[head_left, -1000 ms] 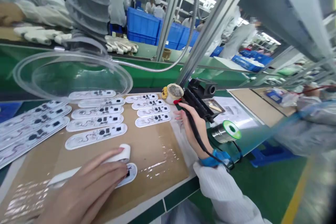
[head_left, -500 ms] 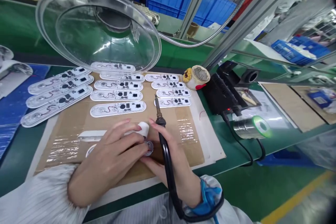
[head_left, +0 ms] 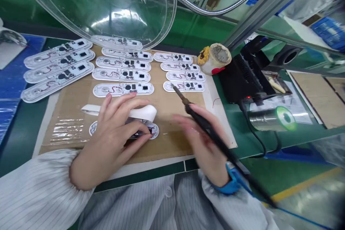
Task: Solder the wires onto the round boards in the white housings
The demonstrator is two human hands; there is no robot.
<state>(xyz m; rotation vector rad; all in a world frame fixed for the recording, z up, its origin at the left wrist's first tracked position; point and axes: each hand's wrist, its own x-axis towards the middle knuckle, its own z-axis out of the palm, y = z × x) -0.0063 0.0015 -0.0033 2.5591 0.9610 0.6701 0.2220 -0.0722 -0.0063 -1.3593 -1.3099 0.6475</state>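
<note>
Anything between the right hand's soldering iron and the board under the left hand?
Nothing visible blocks the right end of the board: only bare cardboard shows between it and the soldering iron in the right hand. Farther left, the left hand and curled white strip hide its middle.

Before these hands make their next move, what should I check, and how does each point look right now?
1. Soldering iron held in the right hand: ok.
2. Iron's tip away from the left hand: ok.
3. Left hand on the nearest circuit board: ok.
4. That board fully in view: not ok; fingers and the curled white strip partly hide it.
5. Red light on the black station lit: ok.
6. Tip hot enough: cannot tell.
</note>
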